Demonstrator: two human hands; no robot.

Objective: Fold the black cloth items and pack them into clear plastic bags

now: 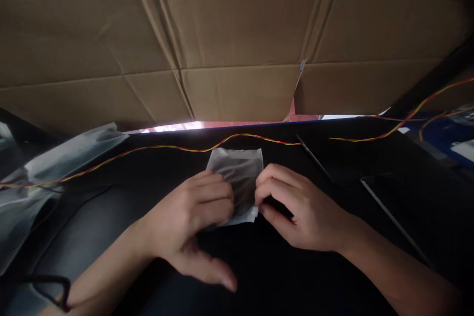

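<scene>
A small translucent plastic bag lies on the black tabletop, its left part covered by my left hand. The fingers of that hand are curled down onto the bag, while the thumb sticks out to the side, apart from it. At the bag's right edge, the thumb and fingers of my right hand are pinched together on its lower corner. What the bag contains is too dim to make out.
A twisted red and yellow wire runs across the table behind the bag. Larger clear plastic bags lie at the left. Two dark flat devices, one farther back and one nearer, are at the right. Cardboard stands behind the table.
</scene>
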